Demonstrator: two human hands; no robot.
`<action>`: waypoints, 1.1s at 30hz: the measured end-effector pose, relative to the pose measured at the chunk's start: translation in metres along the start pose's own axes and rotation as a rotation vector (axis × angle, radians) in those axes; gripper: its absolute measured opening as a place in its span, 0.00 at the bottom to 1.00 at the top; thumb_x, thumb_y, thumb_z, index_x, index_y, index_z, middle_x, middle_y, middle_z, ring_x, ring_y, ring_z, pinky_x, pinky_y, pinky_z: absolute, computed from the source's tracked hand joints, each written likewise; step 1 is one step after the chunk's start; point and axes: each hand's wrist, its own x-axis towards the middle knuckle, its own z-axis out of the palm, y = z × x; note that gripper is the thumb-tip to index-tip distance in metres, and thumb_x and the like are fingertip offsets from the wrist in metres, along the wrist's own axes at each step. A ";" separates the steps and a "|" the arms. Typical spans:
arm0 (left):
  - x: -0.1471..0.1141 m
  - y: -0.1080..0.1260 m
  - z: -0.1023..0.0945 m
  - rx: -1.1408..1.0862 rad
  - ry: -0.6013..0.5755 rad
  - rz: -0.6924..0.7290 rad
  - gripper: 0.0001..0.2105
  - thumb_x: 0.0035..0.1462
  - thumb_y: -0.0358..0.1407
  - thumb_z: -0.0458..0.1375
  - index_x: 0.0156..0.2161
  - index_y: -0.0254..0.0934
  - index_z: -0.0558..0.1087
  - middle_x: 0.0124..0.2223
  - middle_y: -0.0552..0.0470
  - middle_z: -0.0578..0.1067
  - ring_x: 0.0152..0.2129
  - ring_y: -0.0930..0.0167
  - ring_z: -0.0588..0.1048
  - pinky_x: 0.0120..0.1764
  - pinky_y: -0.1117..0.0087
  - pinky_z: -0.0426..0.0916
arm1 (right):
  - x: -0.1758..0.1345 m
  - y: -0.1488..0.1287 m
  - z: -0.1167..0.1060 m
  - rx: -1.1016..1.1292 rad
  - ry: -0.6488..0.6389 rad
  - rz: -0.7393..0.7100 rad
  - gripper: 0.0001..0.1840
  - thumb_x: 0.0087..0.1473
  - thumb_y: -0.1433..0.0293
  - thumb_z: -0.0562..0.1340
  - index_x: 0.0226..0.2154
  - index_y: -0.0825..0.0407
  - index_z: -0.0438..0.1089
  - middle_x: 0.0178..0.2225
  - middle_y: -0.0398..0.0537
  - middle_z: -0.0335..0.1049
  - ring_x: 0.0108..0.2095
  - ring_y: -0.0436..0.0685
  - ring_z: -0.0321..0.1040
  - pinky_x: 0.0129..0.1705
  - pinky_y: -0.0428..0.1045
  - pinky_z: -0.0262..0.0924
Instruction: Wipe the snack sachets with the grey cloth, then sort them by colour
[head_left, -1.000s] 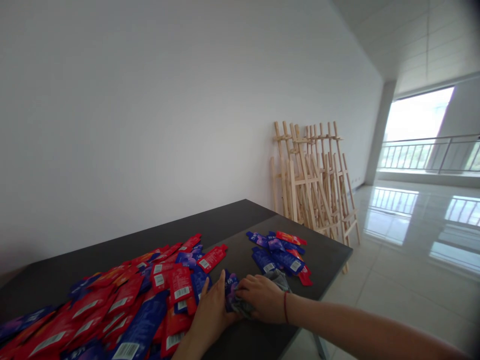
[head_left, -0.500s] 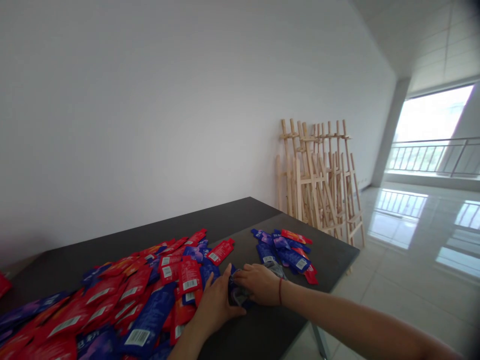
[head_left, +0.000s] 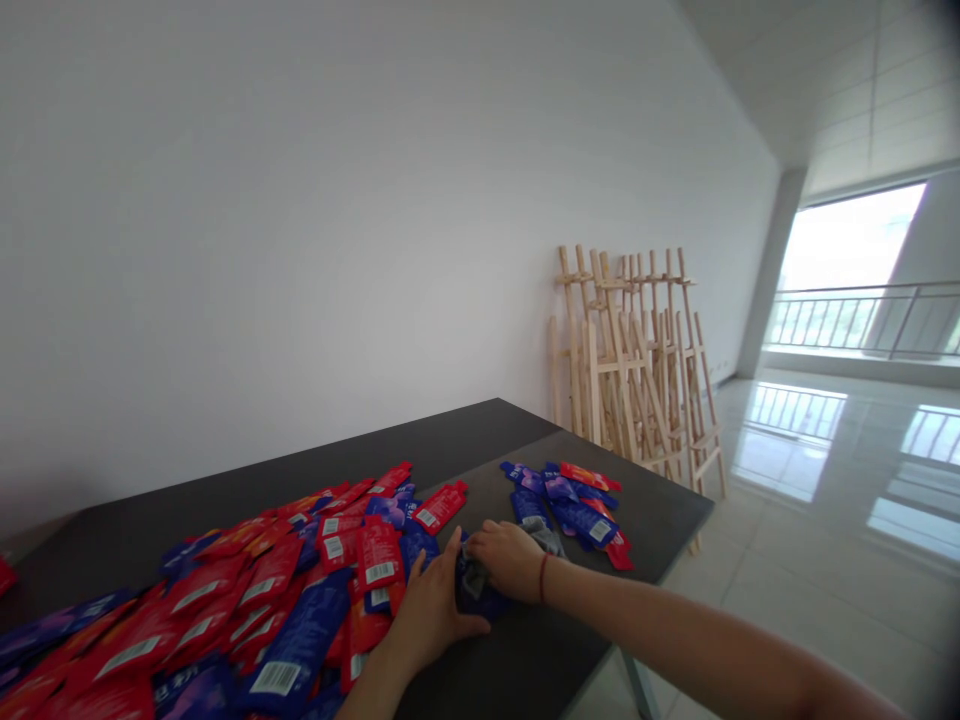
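My right hand [head_left: 510, 562] presses down on a crumpled grey cloth [head_left: 553, 541], fingers bent over it. Part of the cloth shows beyond its outer side and part beneath the fingertips. Under the cloth lies a dark blue pouch [head_left: 484, 600], mostly hidden. My left hand [head_left: 431, 610] steadies this pouch at its left side, thumb and forefinger spread along its edges. Just left of that hand is a heap of red and blue pouches, with a red pouch [head_left: 379, 552] closest. A smaller group, including a blue pouch [head_left: 585, 522], lies beyond my right hand.
The dark table [head_left: 450, 440] has its right corner near the small group. Behind it, several wooden easels [head_left: 622, 360] lean against a white wall [head_left: 300, 250]. A shiny tiled floor [head_left: 787, 520] stretches right toward a railing [head_left: 840, 318] and window.
My right hand has shifted slightly left and up over the pouch, with the cloth under it. My left hand stays in about the same place. The view has turned slightly.
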 end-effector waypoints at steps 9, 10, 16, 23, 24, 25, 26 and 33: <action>0.001 0.005 -0.002 0.010 0.020 -0.068 0.55 0.38 0.42 0.66 0.67 0.33 0.40 0.70 0.38 0.45 0.66 0.59 0.45 0.64 0.52 0.43 | 0.028 0.002 -0.004 -0.043 -0.064 -0.145 0.18 0.51 0.66 0.62 0.45 0.56 0.71 0.43 0.54 0.73 0.43 0.63 0.65 0.39 0.53 0.62; 0.002 0.004 -0.002 0.012 0.017 -0.069 0.54 0.38 0.43 0.65 0.67 0.34 0.41 0.70 0.39 0.45 0.66 0.58 0.45 0.64 0.52 0.43 | 0.023 0.000 -0.004 -0.043 -0.064 -0.186 0.18 0.51 0.66 0.62 0.45 0.55 0.71 0.44 0.53 0.73 0.44 0.63 0.64 0.39 0.54 0.61; 0.001 0.004 -0.006 0.017 -0.032 -0.065 0.50 0.37 0.46 0.66 0.66 0.37 0.49 0.68 0.42 0.54 0.65 0.58 0.52 0.64 0.52 0.43 | -0.017 -0.008 -0.008 0.058 -0.050 -0.365 0.19 0.52 0.65 0.62 0.48 0.50 0.70 0.48 0.47 0.72 0.46 0.60 0.62 0.43 0.53 0.56; -0.001 0.006 -0.007 0.025 -0.048 -0.056 0.52 0.38 0.47 0.64 0.66 0.35 0.45 0.67 0.42 0.55 0.65 0.60 0.51 0.64 0.52 0.41 | -0.044 0.006 -0.013 0.145 -0.049 -0.369 0.22 0.55 0.67 0.61 0.53 0.48 0.66 0.53 0.44 0.69 0.48 0.59 0.62 0.47 0.53 0.56; -0.001 0.005 -0.006 0.024 -0.049 -0.056 0.52 0.38 0.47 0.64 0.66 0.36 0.46 0.68 0.43 0.54 0.65 0.60 0.51 0.64 0.52 0.41 | -0.042 0.008 -0.012 0.138 -0.047 -0.349 0.22 0.54 0.67 0.61 0.53 0.48 0.66 0.53 0.44 0.69 0.48 0.59 0.62 0.47 0.53 0.56; -0.001 0.004 -0.005 0.023 -0.048 -0.053 0.51 0.38 0.48 0.65 0.66 0.36 0.47 0.68 0.43 0.54 0.65 0.59 0.51 0.64 0.52 0.40 | -0.039 0.009 -0.011 0.125 -0.044 -0.316 0.23 0.53 0.67 0.61 0.53 0.48 0.66 0.53 0.45 0.69 0.48 0.59 0.62 0.47 0.53 0.56; -0.001 0.003 -0.004 0.023 -0.045 -0.047 0.51 0.38 0.48 0.65 0.66 0.37 0.48 0.68 0.43 0.54 0.65 0.59 0.51 0.64 0.52 0.40 | -0.034 0.010 -0.009 0.107 -0.040 -0.272 0.23 0.53 0.67 0.62 0.53 0.49 0.67 0.52 0.46 0.69 0.48 0.60 0.62 0.46 0.53 0.57; 0.000 0.002 0.002 -0.002 0.022 -0.027 0.50 0.38 0.48 0.65 0.66 0.38 0.48 0.65 0.42 0.59 0.63 0.58 0.56 0.64 0.51 0.40 | 0.019 0.013 0.003 0.000 -0.047 0.036 0.15 0.53 0.69 0.62 0.43 0.58 0.71 0.41 0.56 0.73 0.45 0.63 0.65 0.43 0.53 0.60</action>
